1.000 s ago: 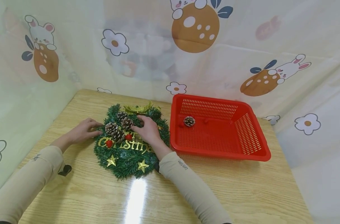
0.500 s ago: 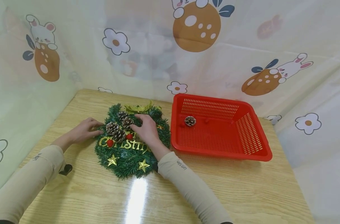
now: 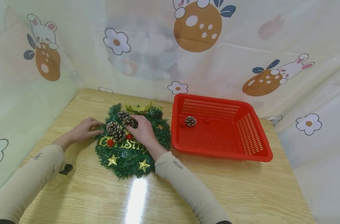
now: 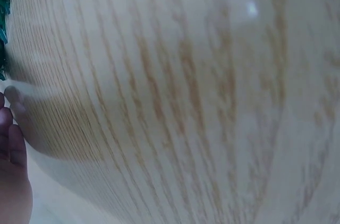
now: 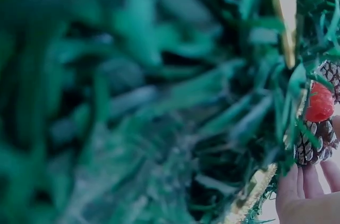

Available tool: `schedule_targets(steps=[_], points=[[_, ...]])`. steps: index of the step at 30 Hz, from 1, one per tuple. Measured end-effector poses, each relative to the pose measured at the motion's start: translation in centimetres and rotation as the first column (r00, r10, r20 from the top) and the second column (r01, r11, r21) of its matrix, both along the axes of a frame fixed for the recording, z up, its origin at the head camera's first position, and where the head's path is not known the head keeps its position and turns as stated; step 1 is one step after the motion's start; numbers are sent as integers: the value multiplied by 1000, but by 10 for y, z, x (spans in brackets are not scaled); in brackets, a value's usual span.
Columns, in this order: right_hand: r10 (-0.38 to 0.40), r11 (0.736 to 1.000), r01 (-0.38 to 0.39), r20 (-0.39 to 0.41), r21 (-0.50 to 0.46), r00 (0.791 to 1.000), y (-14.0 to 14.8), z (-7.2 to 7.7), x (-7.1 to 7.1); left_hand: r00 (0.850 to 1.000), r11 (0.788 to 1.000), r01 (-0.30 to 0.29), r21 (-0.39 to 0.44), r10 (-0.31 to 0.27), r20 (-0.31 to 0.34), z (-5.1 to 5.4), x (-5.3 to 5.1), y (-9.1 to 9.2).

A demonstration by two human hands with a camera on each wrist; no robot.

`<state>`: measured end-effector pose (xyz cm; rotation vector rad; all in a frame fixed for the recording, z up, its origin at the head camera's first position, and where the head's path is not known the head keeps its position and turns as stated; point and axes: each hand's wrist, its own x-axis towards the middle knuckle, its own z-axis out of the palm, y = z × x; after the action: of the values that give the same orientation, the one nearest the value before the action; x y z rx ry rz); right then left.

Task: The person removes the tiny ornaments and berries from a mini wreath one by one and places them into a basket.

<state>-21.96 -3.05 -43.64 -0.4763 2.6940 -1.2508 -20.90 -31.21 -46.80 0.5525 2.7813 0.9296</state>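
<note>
A green Christmas wreath (image 3: 130,158) lies on the table, with gold lettering, gold stars, red balls and a cluster of several pine cones. My right hand (image 3: 143,131) reaches over it. Its thumb and fingers close round the right-hand pine cone (image 3: 128,122) of the cluster. In the right wrist view, fingers (image 5: 311,203) stand against a pine cone (image 5: 308,147) beside a red ball (image 5: 320,102). At the wreath's left edge rests my left hand (image 3: 84,130), its fingers loosely bent and touching the greenery. The left wrist view shows only part of those fingers (image 4: 13,144).
To the right of the wreath stands a red plastic basket (image 3: 220,154), with one pine cone (image 3: 190,121) at its left inside. A gold bow (image 3: 139,108) tops the wreath. Behind the wooden table (image 3: 214,189) hangs a patterned curtain (image 3: 147,59).
My right hand has shifted left and its fingers have come round the right-hand pine cone, where earlier they stood just beside it. My left hand stays at the wreath's edge.
</note>
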Motion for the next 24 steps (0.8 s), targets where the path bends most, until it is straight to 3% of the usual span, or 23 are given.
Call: schedule_targets(steps=[13,24], points=[[47,997,-40,-98,67,994,-3,-4,1,1000,1000,4,-3,-4,-8,0,0,1],[26,1000,-23,-128,22,991,2,-4,4,1000,1000,6,-7,-6,-8,0,0,1]])
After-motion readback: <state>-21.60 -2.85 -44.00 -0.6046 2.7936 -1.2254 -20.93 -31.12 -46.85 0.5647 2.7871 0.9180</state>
